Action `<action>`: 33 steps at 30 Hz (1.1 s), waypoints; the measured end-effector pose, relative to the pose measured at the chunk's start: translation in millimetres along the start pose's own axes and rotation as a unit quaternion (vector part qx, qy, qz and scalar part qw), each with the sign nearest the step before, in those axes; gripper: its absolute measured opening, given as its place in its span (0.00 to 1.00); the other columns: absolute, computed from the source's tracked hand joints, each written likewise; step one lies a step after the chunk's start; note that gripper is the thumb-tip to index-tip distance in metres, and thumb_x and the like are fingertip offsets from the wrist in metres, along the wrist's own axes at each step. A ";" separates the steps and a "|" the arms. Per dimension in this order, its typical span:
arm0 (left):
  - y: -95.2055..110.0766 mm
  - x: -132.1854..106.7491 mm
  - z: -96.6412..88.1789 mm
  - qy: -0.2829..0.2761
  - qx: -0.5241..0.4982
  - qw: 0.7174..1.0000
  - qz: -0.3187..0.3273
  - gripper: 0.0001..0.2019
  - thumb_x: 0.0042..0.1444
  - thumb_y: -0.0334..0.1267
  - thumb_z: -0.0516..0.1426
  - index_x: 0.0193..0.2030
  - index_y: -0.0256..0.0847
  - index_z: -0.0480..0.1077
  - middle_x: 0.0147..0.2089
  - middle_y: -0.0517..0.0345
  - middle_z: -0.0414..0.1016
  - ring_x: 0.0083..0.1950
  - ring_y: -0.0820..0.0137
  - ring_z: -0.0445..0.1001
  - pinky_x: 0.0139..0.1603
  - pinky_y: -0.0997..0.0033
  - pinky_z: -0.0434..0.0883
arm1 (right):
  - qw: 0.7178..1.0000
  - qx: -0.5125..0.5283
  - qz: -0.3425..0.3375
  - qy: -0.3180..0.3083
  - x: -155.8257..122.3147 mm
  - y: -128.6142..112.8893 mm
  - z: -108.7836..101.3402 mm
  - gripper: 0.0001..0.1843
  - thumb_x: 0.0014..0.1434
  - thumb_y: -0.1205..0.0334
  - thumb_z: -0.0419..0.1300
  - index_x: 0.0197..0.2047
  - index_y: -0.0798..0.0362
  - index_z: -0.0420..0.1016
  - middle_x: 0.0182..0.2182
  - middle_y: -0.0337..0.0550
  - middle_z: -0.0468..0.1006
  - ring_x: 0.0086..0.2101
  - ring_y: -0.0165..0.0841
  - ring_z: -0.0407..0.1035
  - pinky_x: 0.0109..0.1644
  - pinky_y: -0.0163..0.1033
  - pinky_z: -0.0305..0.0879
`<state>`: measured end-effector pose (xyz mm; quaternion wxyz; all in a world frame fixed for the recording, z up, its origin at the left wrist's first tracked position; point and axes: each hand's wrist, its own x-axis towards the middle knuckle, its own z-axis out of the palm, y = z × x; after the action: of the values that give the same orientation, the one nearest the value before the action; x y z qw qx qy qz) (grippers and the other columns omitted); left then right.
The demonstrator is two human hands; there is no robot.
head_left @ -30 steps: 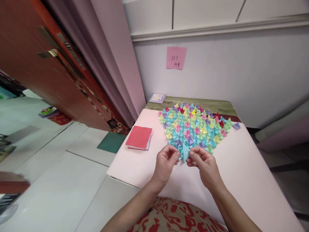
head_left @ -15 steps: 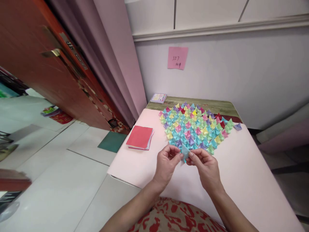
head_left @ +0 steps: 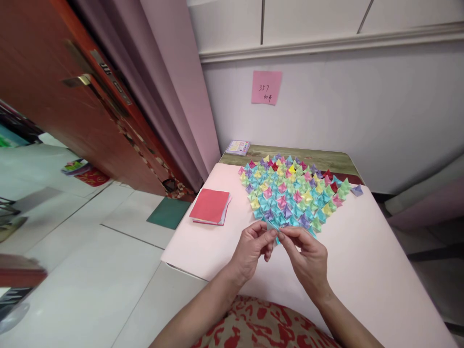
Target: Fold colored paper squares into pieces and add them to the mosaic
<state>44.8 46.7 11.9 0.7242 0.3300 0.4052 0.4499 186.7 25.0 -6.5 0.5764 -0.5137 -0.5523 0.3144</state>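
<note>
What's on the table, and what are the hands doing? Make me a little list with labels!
Left hand: fingers pinch a small blue paper piece
Right hand: fingers pinch the same piece from the other side
Just beyond the hands: mat of colourful folded paper shapes, its near tip by the blue piece
Left of the mat: stack of red paper
Table: pale pink top
Far left corner: small booklet
Wall: pink note with writing

The left hand (head_left: 252, 249) and right hand (head_left: 308, 258) are bare, and so are both forearms as far as they show. The garment (head_left: 268, 324) over the lap is tan cloth with bold red blotches.
</note>
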 end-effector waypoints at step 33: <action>0.2 -1.2 4.7 0.019 0.071 0.996 0.039 0.16 0.47 0.46 0.67 0.30 0.37 0.69 0.24 0.59 0.74 0.26 0.71 0.74 0.29 0.70 0.75 | 0.977 0.115 0.171 -0.061 11.8 -1.1 -2.1 0.15 0.56 0.53 0.67 0.44 0.51 0.78 0.31 0.40 0.78 0.28 0.30 0.71 0.34 0.37 0.72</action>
<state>48.6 45.1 14.5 0.6726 0.3878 0.4370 0.4542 190.8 35.1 -1.5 0.5341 -0.5107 -0.4506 0.5008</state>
